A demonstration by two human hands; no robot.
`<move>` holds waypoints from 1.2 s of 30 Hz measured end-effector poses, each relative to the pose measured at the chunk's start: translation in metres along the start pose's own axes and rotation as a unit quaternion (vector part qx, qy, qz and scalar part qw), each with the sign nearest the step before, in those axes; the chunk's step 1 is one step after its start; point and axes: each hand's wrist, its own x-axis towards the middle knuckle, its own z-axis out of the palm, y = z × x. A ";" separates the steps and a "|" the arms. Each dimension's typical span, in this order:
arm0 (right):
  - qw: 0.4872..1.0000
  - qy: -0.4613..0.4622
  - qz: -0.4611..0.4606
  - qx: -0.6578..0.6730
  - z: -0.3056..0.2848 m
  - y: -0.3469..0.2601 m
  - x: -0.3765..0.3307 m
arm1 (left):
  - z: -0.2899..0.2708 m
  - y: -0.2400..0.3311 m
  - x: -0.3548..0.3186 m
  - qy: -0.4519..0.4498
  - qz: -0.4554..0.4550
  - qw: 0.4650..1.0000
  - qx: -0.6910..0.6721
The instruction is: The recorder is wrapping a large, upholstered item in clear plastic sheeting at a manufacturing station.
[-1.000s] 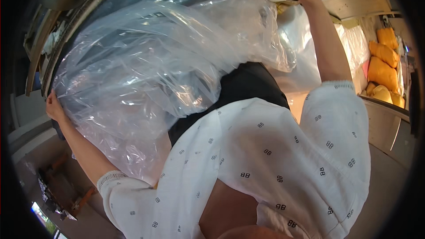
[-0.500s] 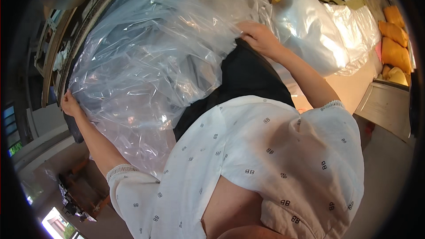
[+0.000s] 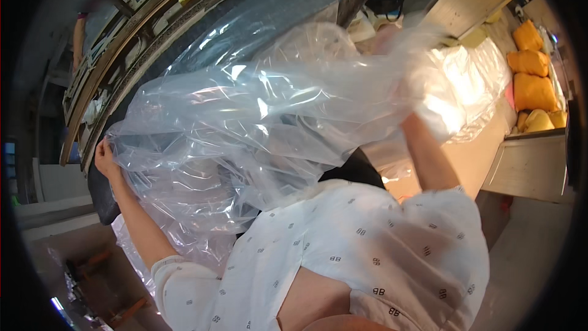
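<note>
Upper left: we see a curved rack of wooden and metal frames [image 3: 122,43] sweeping across the view.
Right side: we see orange cushions [image 3: 531,76] stacked beside a pale wooden worktable [image 3: 471,153].
Far top right: we see a light wooden panel [image 3: 462,0] standing upright.
Floor: we see pale concrete [image 3: 533,257], with scattered clutter [image 3: 92,288] at lower left.
Light: we see bright glare falling on the worktable.

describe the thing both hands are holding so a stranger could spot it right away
Start at the long dark grey cushion running diagonally across the middle. Draped over it is the clear plastic sheet, with the left hand at its edge. Unlike the yellow pillows at far right, it is see-through, crinkled and shiny.
</note>
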 end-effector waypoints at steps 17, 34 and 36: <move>0.820 0.485 -0.278 0.121 -0.160 -0.106 0.163 | -0.004 0.037 -0.026 0.050 -0.006 0.998 -0.026; 0.850 0.186 -0.491 0.046 0.026 -0.157 0.191 | -0.102 -0.052 -0.036 0.033 -0.067 0.978 0.194; 0.900 -0.058 -0.419 0.103 0.026 -0.158 0.209 | -0.100 -0.048 -0.038 0.027 -0.065 0.979 0.192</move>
